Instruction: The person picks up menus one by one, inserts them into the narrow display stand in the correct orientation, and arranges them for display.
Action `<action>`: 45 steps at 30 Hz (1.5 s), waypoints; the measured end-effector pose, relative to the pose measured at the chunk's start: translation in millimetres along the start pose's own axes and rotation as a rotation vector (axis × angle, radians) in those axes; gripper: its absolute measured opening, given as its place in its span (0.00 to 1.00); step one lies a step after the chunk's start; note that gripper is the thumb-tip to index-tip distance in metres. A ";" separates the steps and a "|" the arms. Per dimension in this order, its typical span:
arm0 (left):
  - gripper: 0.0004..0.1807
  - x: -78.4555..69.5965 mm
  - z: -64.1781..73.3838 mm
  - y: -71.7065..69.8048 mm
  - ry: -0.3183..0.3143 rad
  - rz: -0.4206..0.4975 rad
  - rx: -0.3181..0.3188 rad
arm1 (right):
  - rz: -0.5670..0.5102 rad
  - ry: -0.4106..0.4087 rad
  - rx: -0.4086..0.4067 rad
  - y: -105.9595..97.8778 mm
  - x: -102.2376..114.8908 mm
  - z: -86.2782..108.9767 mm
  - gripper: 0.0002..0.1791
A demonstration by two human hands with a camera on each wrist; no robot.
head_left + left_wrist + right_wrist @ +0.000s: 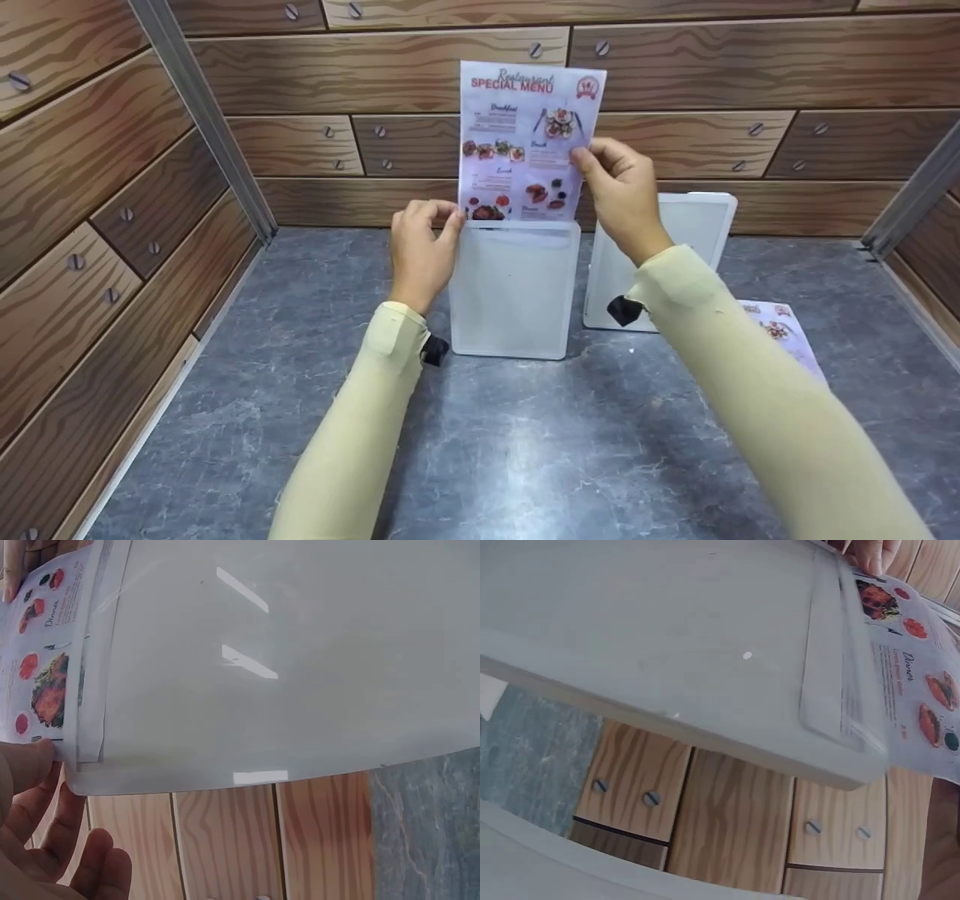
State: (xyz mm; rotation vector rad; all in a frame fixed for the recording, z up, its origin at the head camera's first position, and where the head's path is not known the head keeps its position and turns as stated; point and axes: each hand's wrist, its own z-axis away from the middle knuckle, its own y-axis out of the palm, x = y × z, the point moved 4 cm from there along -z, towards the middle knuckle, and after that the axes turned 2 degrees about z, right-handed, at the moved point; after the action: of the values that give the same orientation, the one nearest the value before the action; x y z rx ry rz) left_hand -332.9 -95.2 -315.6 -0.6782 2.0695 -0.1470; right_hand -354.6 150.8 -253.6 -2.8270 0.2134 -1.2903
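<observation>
A printed restaurant menu sheet (517, 150) stands upright, its lower edge tucked into the top of a white menu holder (514, 292). Through the clear front in the left wrist view, a strip of the sheet (94, 705) shows inside the rim. My left hand (421, 247) pinches at the holder's top left corner, thumb on the sheet (26, 682) and fingers behind. Higher up, my right hand (626, 191) pinches the sheet's right edge between thumb and fingers. The right wrist view shows the sheet (915, 675) bending slightly beyond the holder's rim (866, 682).
A second white menu holder (697, 232) stands to the right, partly behind my right arm. Another menu sheet (787, 337) lies on the grey marbled tabletop (510, 450), partly covered by that sleeve. Wood-patterned panels (375, 75) wall the back and sides.
</observation>
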 end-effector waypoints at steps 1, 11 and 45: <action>0.08 0.7 0.8 0.6 -0.003 -0.001 0.003 | 0.006 0.003 -0.002 -0.7 -1.9 0.9 0.11; 0.09 -8.7 -3.2 -0.8 0.012 0.081 -0.017 | -0.025 0.053 0.039 0.7 -1.1 2.7 0.11; 0.09 -16.1 -4.4 -6.0 0.032 0.114 -0.113 | 0.060 0.031 0.032 -4.1 -11.4 14.2 0.09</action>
State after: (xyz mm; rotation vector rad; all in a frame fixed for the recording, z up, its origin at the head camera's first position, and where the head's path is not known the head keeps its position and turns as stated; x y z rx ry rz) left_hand -327.3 -92.6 -299.0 -0.6272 2.1543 0.0241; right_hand -350.8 156.0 -271.1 -2.7534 0.2740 -1.3143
